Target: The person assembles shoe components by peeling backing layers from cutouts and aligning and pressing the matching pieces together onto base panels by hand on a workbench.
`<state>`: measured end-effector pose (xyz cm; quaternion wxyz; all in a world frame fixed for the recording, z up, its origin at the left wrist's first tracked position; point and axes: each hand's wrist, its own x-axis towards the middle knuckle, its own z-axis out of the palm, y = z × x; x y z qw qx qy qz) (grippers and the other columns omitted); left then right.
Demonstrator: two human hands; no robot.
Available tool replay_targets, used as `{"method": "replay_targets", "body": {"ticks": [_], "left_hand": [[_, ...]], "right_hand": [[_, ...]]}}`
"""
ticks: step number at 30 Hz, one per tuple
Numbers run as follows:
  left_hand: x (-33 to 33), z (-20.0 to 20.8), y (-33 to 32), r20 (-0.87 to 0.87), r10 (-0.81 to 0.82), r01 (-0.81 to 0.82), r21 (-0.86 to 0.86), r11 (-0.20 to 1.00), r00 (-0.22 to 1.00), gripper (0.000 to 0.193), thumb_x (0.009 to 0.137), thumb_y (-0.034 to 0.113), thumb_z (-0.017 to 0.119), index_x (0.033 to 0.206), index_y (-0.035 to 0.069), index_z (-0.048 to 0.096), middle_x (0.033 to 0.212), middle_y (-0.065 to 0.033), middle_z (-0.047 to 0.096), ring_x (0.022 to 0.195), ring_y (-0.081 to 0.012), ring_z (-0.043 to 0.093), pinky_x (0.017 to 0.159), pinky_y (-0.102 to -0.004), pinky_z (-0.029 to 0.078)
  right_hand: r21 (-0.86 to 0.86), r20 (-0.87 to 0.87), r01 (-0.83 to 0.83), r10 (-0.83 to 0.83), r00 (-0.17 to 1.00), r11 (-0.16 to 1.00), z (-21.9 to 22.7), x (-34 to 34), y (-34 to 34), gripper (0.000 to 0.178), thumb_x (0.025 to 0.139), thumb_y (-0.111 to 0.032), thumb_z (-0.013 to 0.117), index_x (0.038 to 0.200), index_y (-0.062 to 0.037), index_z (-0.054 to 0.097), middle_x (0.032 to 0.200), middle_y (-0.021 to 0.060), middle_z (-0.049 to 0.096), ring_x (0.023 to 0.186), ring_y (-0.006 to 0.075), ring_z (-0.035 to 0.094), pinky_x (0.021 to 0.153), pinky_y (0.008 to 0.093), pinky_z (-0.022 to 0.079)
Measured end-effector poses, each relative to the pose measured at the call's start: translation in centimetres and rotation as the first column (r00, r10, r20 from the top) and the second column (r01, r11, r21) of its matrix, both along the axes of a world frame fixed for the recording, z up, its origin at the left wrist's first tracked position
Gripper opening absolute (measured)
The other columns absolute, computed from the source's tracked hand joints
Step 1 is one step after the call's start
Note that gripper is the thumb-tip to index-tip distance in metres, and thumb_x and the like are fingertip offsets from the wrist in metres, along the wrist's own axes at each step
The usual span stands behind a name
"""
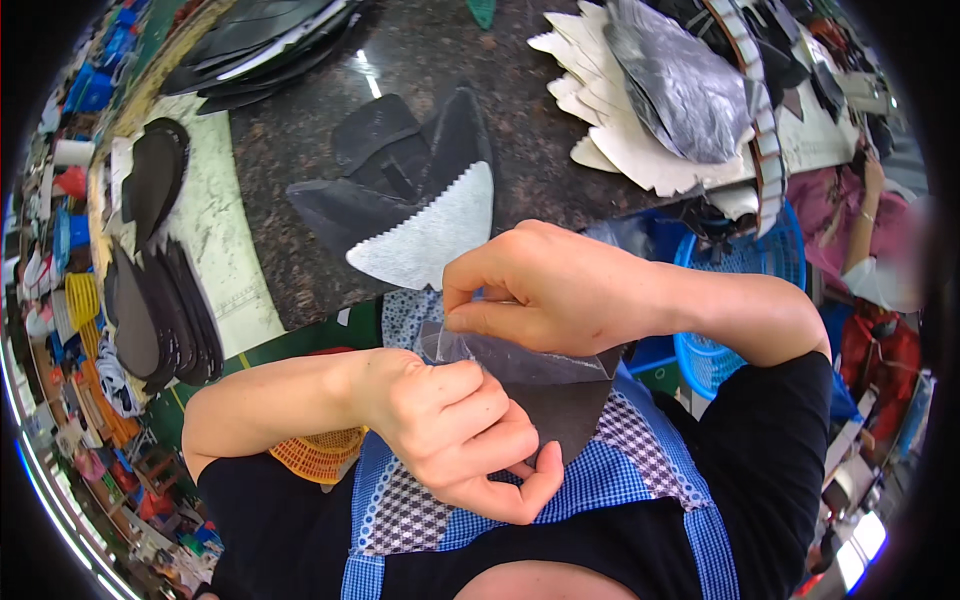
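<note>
Close to my apron, a flat dark grey piece of shoe material (560, 405) is held between my hands, with a strip of shiny see-through film (550, 362) along its upper edge. My left hand (440, 430) is closed, its fingers curled over the left side of the dark piece; its exact grip is partly hidden. Above it, my right hand (545, 290) pinches thumb against fingers at the film's left end. Just beyond, on the dark stone tabletop (285, 180), lie black cut pieces (460, 135) and a light grey piece with a zigzag edge (435, 240).
Stacked dark curved pieces (165, 320) lie at the left, and more black pieces (260, 45) at the far left. White zigzag-edged pieces (625, 150) lie under a silvery-grey sheet (680, 85) at the far right. A blue basket (705, 355) stands below; another person (845, 225) is at the right.
</note>
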<state>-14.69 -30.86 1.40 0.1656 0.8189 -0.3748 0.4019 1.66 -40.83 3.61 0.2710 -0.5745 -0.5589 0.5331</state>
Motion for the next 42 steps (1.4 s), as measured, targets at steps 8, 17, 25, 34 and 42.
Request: {"method": "replay_targets", "body": {"ticks": [8,17,25,34,42], "left_hand": [[0.2,3.0,-1.0,-0.011,-0.315,0.315,0.057,0.947,0.949,0.023,0.092,0.024,0.056,0.105,0.006,0.065,0.072,-0.0086,0.061,0.055,-0.0167,0.058,0.048,-0.0306,0.042],[1.6,-1.2,-1.7,-0.053,-0.284,0.284,0.004,0.959,0.957,0.028,0.078,0.019,0.062,0.105,0.018,0.066,0.064,-0.0047,0.058,0.047,-0.0087,0.045,0.043,-0.0209,0.031],[0.4,0.6,-0.9,-0.131,-0.150,0.150,-0.009,0.989,0.980,0.019,0.087,0.030,0.068,0.102,0.019,0.065,0.065,-0.0045,0.061,0.046,-0.0085,0.042,0.048,-0.0220,0.029],[2.8,4.4,2.0,-0.474,0.209,-0.222,0.029,0.975,0.855,0.028,0.077,0.021,0.080,0.100,0.009,0.069,0.076,0.0013,0.067,0.047,-0.0094,0.054,0.041,-0.0224,0.038],[1.4,2.9,7.9,-0.634,0.523,-0.814,-0.351,0.463,0.570,0.012,0.101,0.016,0.066,0.098,0.006,0.061,0.060,-0.0064,0.058,0.051,-0.0145,0.057,0.049,-0.0281,0.041]], "right_hand": [[-0.153,-0.078,0.447,-0.462,0.884,0.881,-10.9,2.6,-9.7,0.021,0.098,-0.020,0.066,0.101,0.0010,0.071,0.085,0.0095,0.072,0.077,0.0163,0.066,0.071,0.0330,0.052],[-0.424,-0.124,0.746,-0.849,0.514,0.514,-22.4,0.7,-16.8,0.024,0.102,-0.027,0.065,0.103,-0.0039,0.073,0.072,-0.0040,0.060,0.059,0.0043,0.044,0.053,0.0236,0.036],[-0.435,0.332,0.841,-0.811,0.481,0.320,-26.5,3.0,-24.7,0.028,0.099,-0.025,0.062,0.107,-0.0020,0.075,0.070,0.0058,0.060,0.070,0.0154,0.060,0.068,0.0338,0.050],[0.049,-0.800,0.625,-0.344,0.492,0.779,-2.5,3.0,-9.4,0.086,0.082,-0.054,0.080,0.139,0.0036,0.052,0.128,0.0174,0.066,0.124,0.0229,0.061,0.106,0.0385,0.044],[0.468,-0.265,0.705,-0.676,0.688,0.534,-3.3,1.3,-0.4,0.019,0.095,-0.005,0.071,0.110,0.0014,0.063,0.090,0.0029,0.069,0.083,0.0069,0.063,0.073,0.0226,0.050]]}}
